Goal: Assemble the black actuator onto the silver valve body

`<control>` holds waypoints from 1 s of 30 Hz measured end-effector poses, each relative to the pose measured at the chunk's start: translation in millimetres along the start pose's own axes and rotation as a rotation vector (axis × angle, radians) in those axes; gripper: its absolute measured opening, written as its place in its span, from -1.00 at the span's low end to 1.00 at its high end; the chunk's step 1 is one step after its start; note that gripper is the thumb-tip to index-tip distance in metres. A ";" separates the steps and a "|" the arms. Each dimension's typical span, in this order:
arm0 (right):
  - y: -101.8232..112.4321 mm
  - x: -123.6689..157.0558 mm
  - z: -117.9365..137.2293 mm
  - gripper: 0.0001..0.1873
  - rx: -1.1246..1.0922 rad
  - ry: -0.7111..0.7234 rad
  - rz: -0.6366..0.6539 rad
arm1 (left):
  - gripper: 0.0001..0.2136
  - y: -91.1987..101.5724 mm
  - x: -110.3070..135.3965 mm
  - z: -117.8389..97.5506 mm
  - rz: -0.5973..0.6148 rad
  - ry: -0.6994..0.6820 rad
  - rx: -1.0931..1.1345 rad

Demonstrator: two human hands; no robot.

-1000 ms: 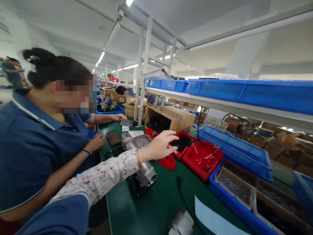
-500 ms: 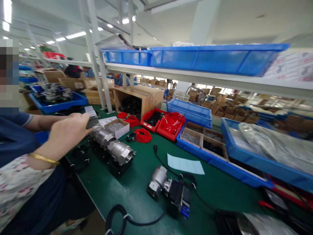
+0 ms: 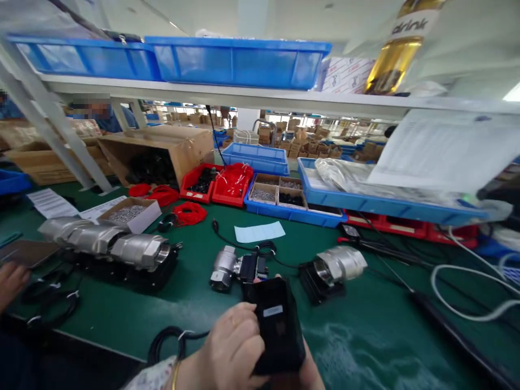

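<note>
My left hand [image 3: 231, 346], a gold bangle on its wrist, grips a black box-shaped housing [image 3: 278, 325] with a small white label, low at the table's front edge. My right hand [image 3: 312, 374] is mostly hidden under the housing and holds it from below. Just beyond lie a metal valve joined to a black actuator [image 3: 235, 268] with a cable, and a second silver valve on a black block [image 3: 335, 266].
A row of silver valves on black blocks [image 3: 101, 246] lies at left, by a carton of screws [image 3: 130, 214] and red wire coils [image 3: 189, 213]. Red bins [image 3: 215, 181] and blue trays [image 3: 292, 214] line the back. Another person's hand [image 3: 12, 281] rests at far left. Cables [image 3: 467, 287] cross the right.
My view has swung right along the bench. My left hand left the valve row at left and came to the front, where both hands now hold the black housing.
</note>
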State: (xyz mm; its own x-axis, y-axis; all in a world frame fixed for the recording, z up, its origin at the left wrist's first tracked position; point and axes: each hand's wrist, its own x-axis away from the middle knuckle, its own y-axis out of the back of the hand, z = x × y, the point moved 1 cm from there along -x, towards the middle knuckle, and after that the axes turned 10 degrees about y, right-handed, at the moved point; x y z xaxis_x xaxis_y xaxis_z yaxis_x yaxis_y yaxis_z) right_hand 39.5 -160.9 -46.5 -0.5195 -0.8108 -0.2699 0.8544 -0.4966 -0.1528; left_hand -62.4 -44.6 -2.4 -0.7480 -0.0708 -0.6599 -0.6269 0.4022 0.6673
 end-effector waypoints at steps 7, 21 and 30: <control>46.3 35.1 -15.3 -0.14 -0.576 -0.221 -0.255 | -0.11 5.2 -9.5 54.9 0.164 0.367 -0.169; 92.2 20.9 22.3 0.05 1.273 -0.228 0.110 | -0.05 -34.2 -55.3 111.6 0.662 0.482 -0.008; 117.6 55.1 2.1 -0.45 1.134 -0.065 -0.206 | -0.14 -8.0 -38.2 132.4 0.592 0.698 0.225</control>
State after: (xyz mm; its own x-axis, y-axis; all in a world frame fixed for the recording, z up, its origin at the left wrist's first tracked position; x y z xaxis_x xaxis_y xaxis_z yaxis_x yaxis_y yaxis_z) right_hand 111.4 -264.6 -77.3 -0.6756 -0.6803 -0.2842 0.2704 -0.5872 0.7629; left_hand 0.1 75.7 -28.2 -0.9385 -0.3005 0.1701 -0.1006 0.7092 0.6978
